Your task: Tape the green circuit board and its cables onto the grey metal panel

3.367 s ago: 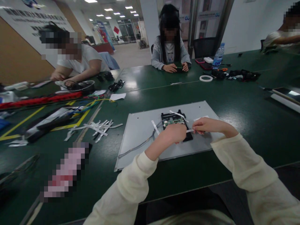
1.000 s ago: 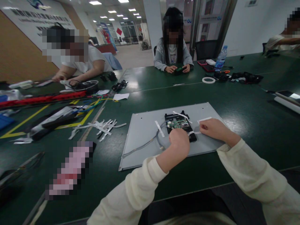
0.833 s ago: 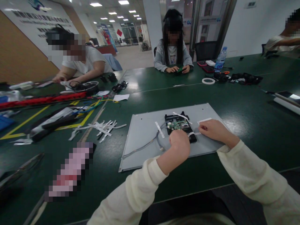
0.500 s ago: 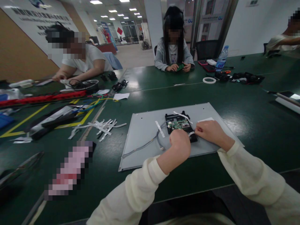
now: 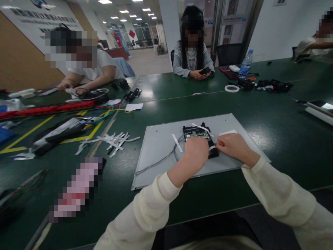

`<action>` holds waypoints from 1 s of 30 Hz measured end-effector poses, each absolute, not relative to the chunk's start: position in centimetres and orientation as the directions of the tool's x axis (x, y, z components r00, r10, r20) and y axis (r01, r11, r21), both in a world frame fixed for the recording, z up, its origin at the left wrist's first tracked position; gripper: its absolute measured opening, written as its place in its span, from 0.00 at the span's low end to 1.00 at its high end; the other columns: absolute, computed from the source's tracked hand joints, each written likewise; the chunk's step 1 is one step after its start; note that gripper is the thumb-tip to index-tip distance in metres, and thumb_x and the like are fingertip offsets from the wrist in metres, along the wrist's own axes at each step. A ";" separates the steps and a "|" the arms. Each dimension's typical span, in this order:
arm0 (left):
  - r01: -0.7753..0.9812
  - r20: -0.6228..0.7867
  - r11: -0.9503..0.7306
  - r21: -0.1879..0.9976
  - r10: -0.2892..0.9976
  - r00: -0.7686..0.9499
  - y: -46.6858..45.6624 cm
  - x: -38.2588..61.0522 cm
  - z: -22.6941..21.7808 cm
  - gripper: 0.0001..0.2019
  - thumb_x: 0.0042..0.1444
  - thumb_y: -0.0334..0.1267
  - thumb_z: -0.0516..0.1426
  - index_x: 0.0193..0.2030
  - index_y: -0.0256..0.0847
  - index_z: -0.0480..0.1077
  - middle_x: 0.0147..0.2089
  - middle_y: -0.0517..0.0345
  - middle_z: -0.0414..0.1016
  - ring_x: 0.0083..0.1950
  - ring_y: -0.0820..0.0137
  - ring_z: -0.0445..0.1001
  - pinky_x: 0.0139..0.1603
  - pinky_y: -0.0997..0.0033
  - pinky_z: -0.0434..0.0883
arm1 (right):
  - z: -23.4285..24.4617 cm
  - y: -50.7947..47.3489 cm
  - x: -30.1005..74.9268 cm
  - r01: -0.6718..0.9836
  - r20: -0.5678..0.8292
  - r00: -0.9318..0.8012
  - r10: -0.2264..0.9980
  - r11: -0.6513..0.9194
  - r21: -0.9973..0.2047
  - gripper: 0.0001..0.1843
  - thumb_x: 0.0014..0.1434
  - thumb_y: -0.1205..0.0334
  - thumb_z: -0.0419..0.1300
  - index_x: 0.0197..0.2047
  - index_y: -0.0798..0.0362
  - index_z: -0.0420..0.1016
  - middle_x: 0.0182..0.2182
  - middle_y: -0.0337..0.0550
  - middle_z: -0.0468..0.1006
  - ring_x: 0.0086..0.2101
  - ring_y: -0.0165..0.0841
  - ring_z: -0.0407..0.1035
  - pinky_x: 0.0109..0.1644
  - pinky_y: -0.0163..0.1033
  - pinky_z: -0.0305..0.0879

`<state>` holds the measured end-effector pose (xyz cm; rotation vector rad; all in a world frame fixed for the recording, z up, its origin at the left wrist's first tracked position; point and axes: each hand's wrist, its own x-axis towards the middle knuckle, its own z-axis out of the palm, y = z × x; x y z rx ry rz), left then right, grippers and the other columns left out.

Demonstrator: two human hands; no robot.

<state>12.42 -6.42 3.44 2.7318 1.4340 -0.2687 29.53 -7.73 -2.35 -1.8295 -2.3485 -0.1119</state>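
Note:
A flat grey panel [image 5: 153, 152] lies on the table with a black plastic frame [image 5: 213, 152] on it. Inside that frame sits a green circuit board [image 5: 201, 134], now mostly covered by my left hand [image 5: 197, 152]. The fingers of this hand are closed and point down, so what they grip is hidden. Against the frame's right edge rests my right hand [image 5: 231, 146], curled closed with its fingertips out of sight. White tape strips [image 5: 177, 143] stick to the panel and cross the frame. A grey cable [image 5: 153, 166] runs from the frame across the panel's left side.
Loose white strips [image 5: 114, 142] are heaped left of the panel. A blurred pink item [image 5: 78, 191] lies nearer me. Beyond are a tape roll [image 5: 232, 88], a water bottle [image 5: 246, 64] and black bundles [image 5: 274, 85]. Co-workers sit across the table, one holding a dark object [image 5: 205, 71].
My left hand has shifted slightly up and left, over the circuit board. My right hand stays put. The co-worker opposite now shows a dark object in their hands, where a green board showed before.

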 end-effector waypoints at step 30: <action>0.824 -0.170 -0.566 -0.018 0.814 0.555 -6.7 14.0 1.9 0.11 0.60 0.25 0.51 0.37 0.29 0.76 0.37 0.40 0.78 0.43 0.60 0.78 0.41 0.65 0.75 | -2.7 -7.4 29.6 0.963 0.212 -0.224 0.951 0.250 -0.104 0.12 0.57 0.59 0.52 0.24 0.53 0.68 0.23 0.39 0.74 0.24 0.28 0.62 0.29 0.36 0.40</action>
